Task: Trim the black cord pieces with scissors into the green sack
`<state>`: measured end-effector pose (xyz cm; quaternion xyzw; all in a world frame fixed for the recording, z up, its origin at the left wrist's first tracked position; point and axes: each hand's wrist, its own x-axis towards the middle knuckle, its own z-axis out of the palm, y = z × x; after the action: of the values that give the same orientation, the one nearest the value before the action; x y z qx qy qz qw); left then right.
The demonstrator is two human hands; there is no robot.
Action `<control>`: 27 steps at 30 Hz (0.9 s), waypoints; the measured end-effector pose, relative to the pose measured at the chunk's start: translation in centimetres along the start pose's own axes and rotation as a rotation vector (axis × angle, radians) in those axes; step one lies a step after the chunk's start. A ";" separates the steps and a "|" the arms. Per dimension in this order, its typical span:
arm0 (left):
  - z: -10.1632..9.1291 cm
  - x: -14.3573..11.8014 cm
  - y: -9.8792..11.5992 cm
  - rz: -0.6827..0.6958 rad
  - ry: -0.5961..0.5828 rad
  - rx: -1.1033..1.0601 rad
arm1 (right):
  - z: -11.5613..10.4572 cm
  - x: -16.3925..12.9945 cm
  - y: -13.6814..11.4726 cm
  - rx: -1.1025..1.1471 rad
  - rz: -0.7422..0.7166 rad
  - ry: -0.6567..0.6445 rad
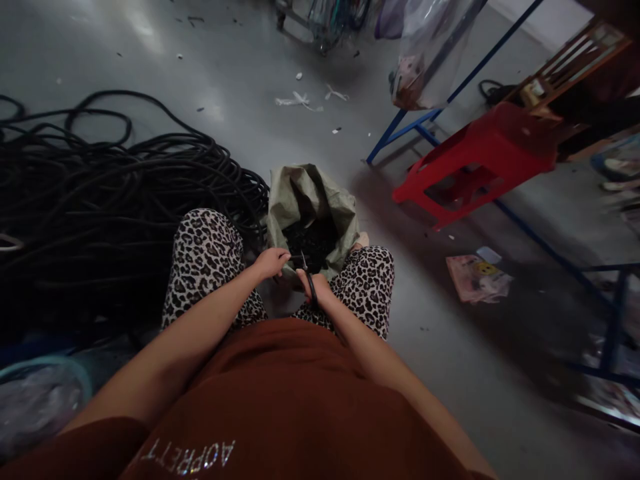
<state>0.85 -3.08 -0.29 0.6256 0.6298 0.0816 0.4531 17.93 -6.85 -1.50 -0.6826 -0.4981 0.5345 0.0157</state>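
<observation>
Between my knees stands an open woven sack (345, 230) with dark pieces (315, 239) heaped inside. My left hand (271, 263) is at the sack's near left rim, its fingers pinched on a short thin black piece (296, 257) that points right. It looks like a bit of black cord, though it is small and dim. My right hand (320, 288) grips a pair of scissors (313, 292) with black handles. Their blades point up and away, close to the tip of the black piece. Whether the blades touch it I cannot tell.
A big tangle of black cord (165, 173) covers the floor at left. A teal-rimmed basin (87, 373) holds clear plastic at lower left. To the right are a red plastic stool (510, 143), blue metal frame legs (387, 139) and a flat printed packet (475, 279). White scraps (297, 100) lie ahead.
</observation>
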 end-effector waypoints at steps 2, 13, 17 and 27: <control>0.1 0.2 -0.2 -0.013 -0.001 0.008 | -0.1 -0.1 -0.1 -0.040 0.018 -0.002; 0.3 0.5 -0.6 -0.055 0.037 -0.041 | -0.3 -0.1 0.2 0.033 0.040 0.029; 0.2 0.7 -0.7 -0.074 0.102 -0.087 | 0.0 -0.1 0.2 0.131 0.083 -0.010; 0.5 0.5 -0.2 -0.064 0.127 -0.087 | 0.5 -0.2 0.4 0.150 0.059 -0.142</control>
<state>1.14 -2.92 -1.00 0.5783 0.6729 0.1340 0.4414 17.80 -7.44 -1.79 -0.6544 -0.4362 0.6174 0.0155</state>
